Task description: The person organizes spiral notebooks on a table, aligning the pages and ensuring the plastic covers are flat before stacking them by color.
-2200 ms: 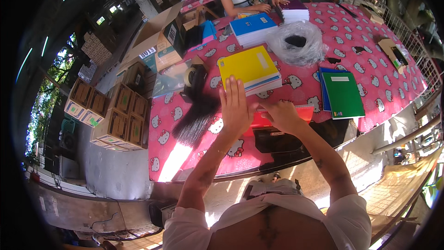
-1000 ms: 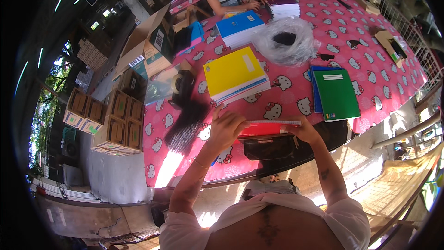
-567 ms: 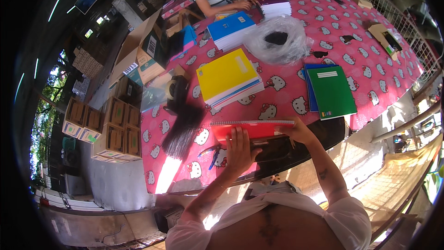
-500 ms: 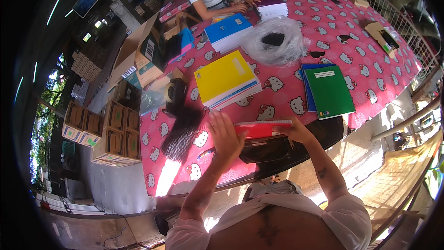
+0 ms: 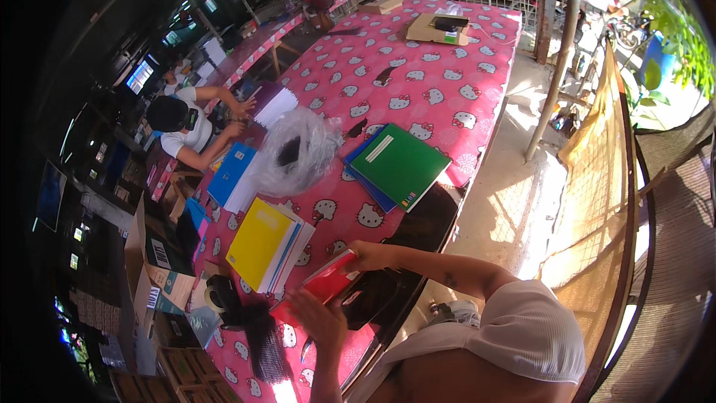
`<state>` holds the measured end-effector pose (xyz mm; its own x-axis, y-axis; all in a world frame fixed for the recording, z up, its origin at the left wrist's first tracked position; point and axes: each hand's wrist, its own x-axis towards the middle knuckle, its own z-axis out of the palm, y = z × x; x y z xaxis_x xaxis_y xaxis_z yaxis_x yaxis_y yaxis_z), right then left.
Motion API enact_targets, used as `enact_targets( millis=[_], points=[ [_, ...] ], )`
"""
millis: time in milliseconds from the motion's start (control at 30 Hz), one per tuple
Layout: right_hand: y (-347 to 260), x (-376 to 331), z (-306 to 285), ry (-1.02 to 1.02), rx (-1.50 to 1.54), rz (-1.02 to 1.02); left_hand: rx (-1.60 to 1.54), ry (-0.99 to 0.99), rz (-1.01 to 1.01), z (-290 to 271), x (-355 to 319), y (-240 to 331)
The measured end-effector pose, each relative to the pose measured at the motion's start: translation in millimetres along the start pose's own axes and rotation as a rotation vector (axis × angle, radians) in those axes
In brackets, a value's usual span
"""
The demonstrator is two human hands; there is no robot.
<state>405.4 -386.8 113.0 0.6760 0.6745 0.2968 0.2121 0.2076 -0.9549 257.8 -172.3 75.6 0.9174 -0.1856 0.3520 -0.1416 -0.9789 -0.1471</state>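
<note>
A red notebook (image 5: 328, 277) is tilted above the near table edge between my hands. My right hand (image 5: 368, 255) grips its far end, fingers closed round the cover. My left hand (image 5: 322, 321) lies against the other end with its fingers stretched out. Just beyond my hands, a stack of notebooks with a yellow cover on top (image 5: 257, 242) rests on the pink patterned tablecloth (image 5: 447, 93). Farther right, a green notebook (image 5: 403, 164) partly covers a blue notebook (image 5: 367, 185).
A tape dispenser (image 5: 221, 297) and dark mesh (image 5: 262, 339) lie left. Beyond are a blue-topped stack (image 5: 231, 173), a crumpled plastic bag (image 5: 306, 157) and a co-worker (image 5: 190, 123) beside purple-covered notebooks (image 5: 276, 107). Cartons (image 5: 160, 276) stand left; a post (image 5: 556, 67) rises right.
My view has swung to the right, so the table appears rotated and more of the right side shows. The red notebook stays between my hands, its face now more visible.
</note>
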Motion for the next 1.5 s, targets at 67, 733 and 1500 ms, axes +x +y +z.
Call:
enact_targets(
  millis=[67,733,1500],
  points=[
    [7.4,-9.2,-3.6,-0.045,0.084,0.152,-0.011,0.021,0.018,-6.0,14.7,0.4],
    [-3.8,-2.4,9.3,0.039,0.003,0.120,-0.152,0.023,0.068,-29.3,32.2,16.1],
    [13.5,-11.3,15.7,0.069,0.012,0.167,-0.276,0.121,0.168,-20.5,62.4,30.4]
  ],
)
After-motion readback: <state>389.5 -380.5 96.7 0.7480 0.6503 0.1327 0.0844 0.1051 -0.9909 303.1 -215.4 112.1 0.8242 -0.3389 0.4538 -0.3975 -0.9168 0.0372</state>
